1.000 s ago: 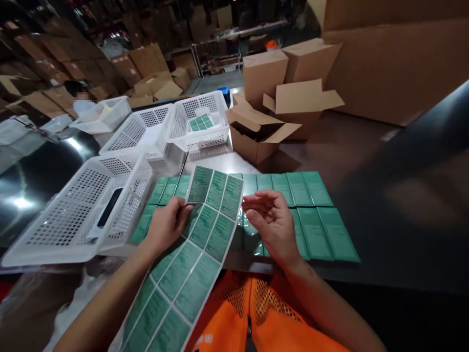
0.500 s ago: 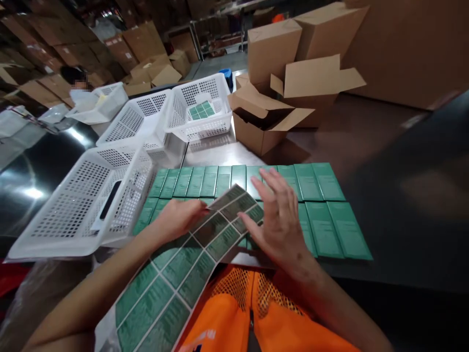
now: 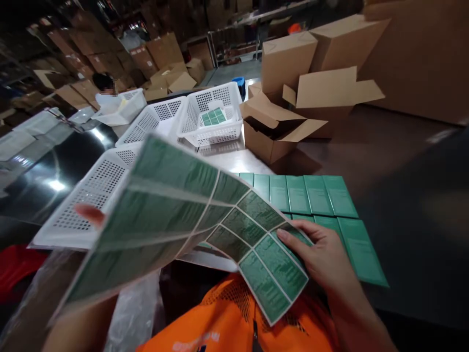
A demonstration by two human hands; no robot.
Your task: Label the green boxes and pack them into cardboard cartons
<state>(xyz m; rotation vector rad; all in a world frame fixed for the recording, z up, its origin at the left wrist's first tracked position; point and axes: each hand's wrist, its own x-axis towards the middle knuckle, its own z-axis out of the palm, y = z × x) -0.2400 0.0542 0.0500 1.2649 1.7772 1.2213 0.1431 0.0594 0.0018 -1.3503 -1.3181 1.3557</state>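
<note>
A sheet of green rectangular labels with pale dividing lines (image 3: 252, 215) curves up before me, its left part raised and blurred by motion. My right hand (image 3: 322, 249) pinches its right side, thumb on top and fingers beneath. Most of my left hand (image 3: 91, 214) is behind the sheet's left part; one outstretched digit shows past the edge, and whether it touches the sheet is unclear. Beyond my right hand, flat green packs (image 3: 315, 195) lie side by side in rows on the metal table (image 3: 238, 160), partly covered by the sheet.
White perforated baskets stand at the left and back; the rear one (image 3: 210, 133) contains a green label sheet. Open cardboard boxes (image 3: 282, 132) are at the back right. Clear plastic (image 3: 135, 313) hangs near my left arm. A person (image 3: 106, 93) is in the far left background.
My left hand has left the sheet's upper edge and moved left behind it. My right hand, open before, now pinches the sheet. The sheet has swung up on the left, covering some packs.
</note>
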